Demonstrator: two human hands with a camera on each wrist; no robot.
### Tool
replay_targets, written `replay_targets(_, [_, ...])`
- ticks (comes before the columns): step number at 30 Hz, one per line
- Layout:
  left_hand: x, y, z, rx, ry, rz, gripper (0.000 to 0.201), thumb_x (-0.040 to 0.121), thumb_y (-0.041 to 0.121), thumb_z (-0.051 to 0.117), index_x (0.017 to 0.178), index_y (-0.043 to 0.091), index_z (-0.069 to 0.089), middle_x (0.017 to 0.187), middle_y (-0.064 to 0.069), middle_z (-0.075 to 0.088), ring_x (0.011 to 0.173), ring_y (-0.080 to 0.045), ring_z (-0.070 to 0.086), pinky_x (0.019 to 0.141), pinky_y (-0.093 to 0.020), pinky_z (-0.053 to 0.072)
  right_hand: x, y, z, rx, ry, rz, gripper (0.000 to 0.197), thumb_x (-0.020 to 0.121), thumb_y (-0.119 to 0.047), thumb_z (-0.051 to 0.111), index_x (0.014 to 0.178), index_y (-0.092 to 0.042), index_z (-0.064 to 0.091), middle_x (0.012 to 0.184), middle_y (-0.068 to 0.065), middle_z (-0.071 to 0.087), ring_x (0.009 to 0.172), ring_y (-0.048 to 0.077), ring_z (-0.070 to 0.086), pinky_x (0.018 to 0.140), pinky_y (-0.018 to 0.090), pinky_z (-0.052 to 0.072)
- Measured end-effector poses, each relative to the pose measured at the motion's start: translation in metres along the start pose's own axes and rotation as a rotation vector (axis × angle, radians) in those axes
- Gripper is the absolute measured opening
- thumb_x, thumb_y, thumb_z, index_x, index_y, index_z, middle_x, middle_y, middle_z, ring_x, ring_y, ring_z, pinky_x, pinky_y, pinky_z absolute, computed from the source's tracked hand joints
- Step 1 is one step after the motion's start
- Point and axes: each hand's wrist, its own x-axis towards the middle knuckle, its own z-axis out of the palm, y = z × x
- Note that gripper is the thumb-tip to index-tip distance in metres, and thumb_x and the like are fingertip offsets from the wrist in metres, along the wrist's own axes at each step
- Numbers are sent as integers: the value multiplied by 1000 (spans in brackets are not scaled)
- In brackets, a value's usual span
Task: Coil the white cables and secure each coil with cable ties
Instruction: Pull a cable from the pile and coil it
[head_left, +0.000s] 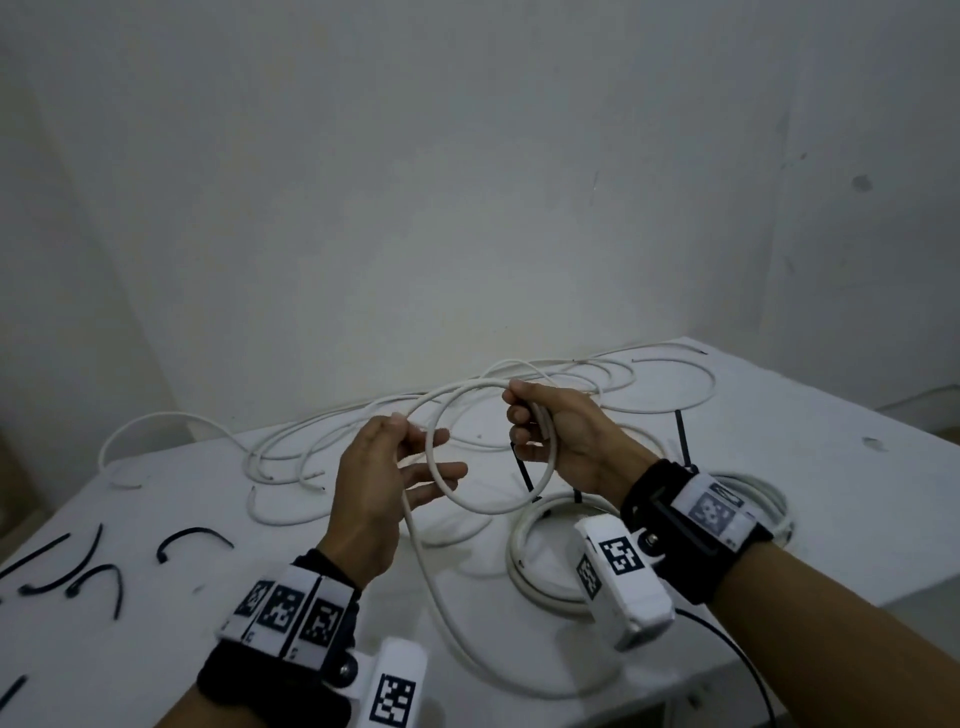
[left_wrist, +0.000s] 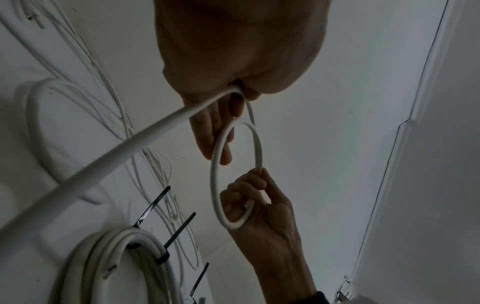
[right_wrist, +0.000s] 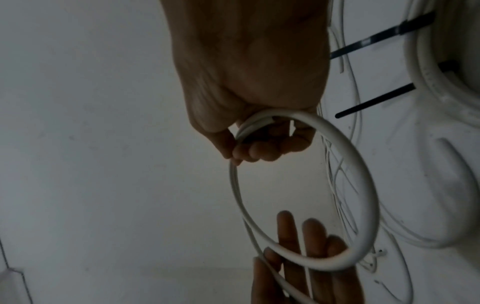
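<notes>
Evidently, the right hand (head_left: 558, 439) had its fingers curled round a small loop of white cable (head_left: 488, 506) held above the tabletop (head_left: 831, 467), while the left hand (head_left: 376, 483) pinched the same cable between thumb and forefinger, its other fingers straight and spread against the loop. From the left hand the cable ran down onto the tabletop. A finished coil (head_left: 540, 582) with black cable ties (head_left: 683, 436) lay just beneath the right wrist; loose cables (head_left: 322, 441) lay behind the hands, spare ties (head_left: 192, 538) at the left.
</notes>
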Motion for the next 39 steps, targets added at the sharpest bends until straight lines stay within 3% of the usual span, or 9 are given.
replay_targets(4, [2,4,-5,174,-125,-116,25,100,14,35,100,7,58,92,-15,75,83,-40,71,79,-43,54,6,-2,3,11,41,-36,23,96,-24,51,75,-15,53,55,-7,27,41,6,21,41,18,19])
replay_targets(8, [21,25,-8,90,-121,-149,26,87,5,39,76,0,62,90,-23,73,92,-39,69,78,-41,57,8,-2,9,-40,11,-54,24,96,-22,50,74,-14,53,54,-7,24,42,6,18,41,19,15])
replay_targets(11, [26,34,3,-7,-201,-201,27,96,20,39,86,1,55,75,-22,70,62,-35,68,51,-30,56,12,0,19,-51,0,-82,23,96,-21,49,75,-13,51,52,-7,26,42,6,18,41,20,15])
replay_targets(15, [33,21,9,86,-97,-56,29,101,31,43,89,8,57,46,5,31,33,-9,25,38,-15,17,11,2,23,-104,5,-125,21,97,-23,50,81,-11,51,55,-6,30,44,6,24,42,19,21])
replay_targets(20, [38,21,-1,-119,72,5,28,101,26,43,77,12,50,40,9,25,29,-5,17,39,-11,11,-17,3,19,-793,192,-193,37,91,-44,56,111,-14,51,89,0,55,74,12,52,66,25,41])
replay_targets(22, [40,26,-8,-200,107,23,29,102,26,42,76,14,49,40,9,25,29,-5,17,38,-11,11,-43,7,18,-1024,232,-230,32,89,-49,54,98,-18,52,79,-1,60,69,15,55,63,25,40])
replay_targets(26, [39,33,-13,-302,127,69,29,102,26,41,76,15,48,41,9,24,30,-5,17,34,-13,13,-101,33,34,-931,-46,134,38,91,-53,48,88,-15,46,59,4,66,40,18,56,35,18,34])
replay_targets(36, [14,45,-21,-419,72,96,31,103,25,38,74,15,47,40,9,25,29,-5,18,30,-13,16,-139,77,47,-1207,49,7,47,88,-68,34,94,-23,49,74,-1,59,73,19,61,64,28,43])
replay_targets(39, [8,44,-22,-420,68,95,31,103,25,38,75,15,47,40,9,25,29,-5,18,30,-13,16,-148,77,56,-1029,-85,220,57,91,-65,31,97,-18,62,75,5,68,58,19,64,50,20,45])
